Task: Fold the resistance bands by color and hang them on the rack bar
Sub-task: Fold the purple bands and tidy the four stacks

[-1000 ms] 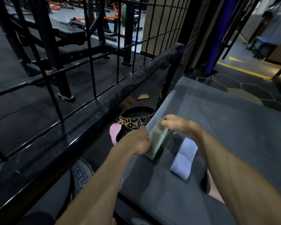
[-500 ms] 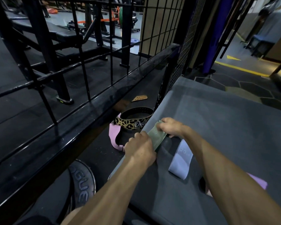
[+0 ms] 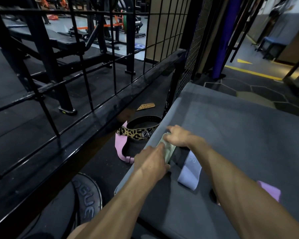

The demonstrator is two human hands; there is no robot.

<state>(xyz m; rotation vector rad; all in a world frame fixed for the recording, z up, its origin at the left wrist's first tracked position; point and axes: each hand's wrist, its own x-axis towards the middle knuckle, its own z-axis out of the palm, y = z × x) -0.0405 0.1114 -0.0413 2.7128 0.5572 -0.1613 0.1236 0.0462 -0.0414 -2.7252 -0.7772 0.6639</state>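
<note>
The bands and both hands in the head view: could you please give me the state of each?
Pale green fabric band: on the grey mat, held by both hands.
Left hand: gripping its near end.
Right hand: holding its far end.
Lavender fabric band: flat on mat, untouched.
Pink fabric band: on floor, unfolded.

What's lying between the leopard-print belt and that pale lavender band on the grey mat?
In the head view, the green band, held by both hands, lies between the leopard-print belt and the lavender band.
</note>
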